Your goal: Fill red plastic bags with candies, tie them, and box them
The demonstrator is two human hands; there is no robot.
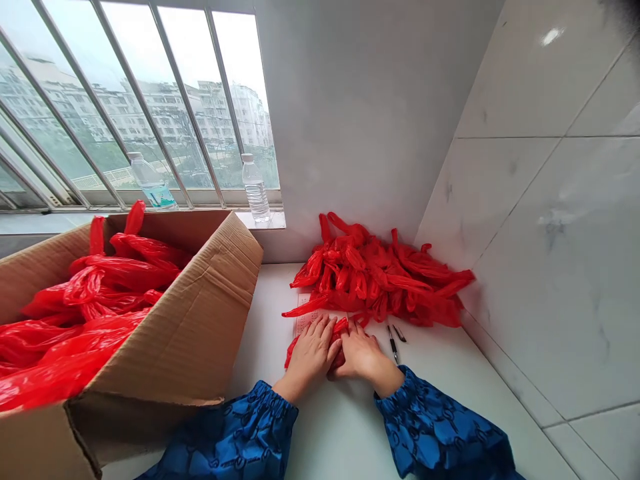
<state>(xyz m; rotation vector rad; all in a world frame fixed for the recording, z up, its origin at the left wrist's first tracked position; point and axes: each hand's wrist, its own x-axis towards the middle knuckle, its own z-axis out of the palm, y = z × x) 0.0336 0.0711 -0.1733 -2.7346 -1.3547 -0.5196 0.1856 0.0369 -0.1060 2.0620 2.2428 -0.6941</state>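
- The small red thin-plastic bag (341, 327) lies flat on the white surface (440, 373), right in front of the person. It is mostly covered by both hands, and only its ends show at the fingertips and by the left wrist.
- The left hand (313, 351) and right hand (363, 355) rest palm-down on it side by side, thumbs touching. Neither grip pinches anything: the fingers lie extended and slightly spread, pressing the film down.
- The bag looks very light, limp and slick. It probably slides on the smooth top and springs back up when the pressure comes off.
- A pinch at a corner or at the handle loops seems the surest hold, since a flat palm only pins it.
- Just beyond the fingers sits a heap of knotted red plastic bags (380, 277), pushed into the corner against the tiled wall.
- A black pen (393, 344) lies just beside the right hand.
- An open brown cardboard box (200, 327) to the left holds more loose red bags (85, 313).
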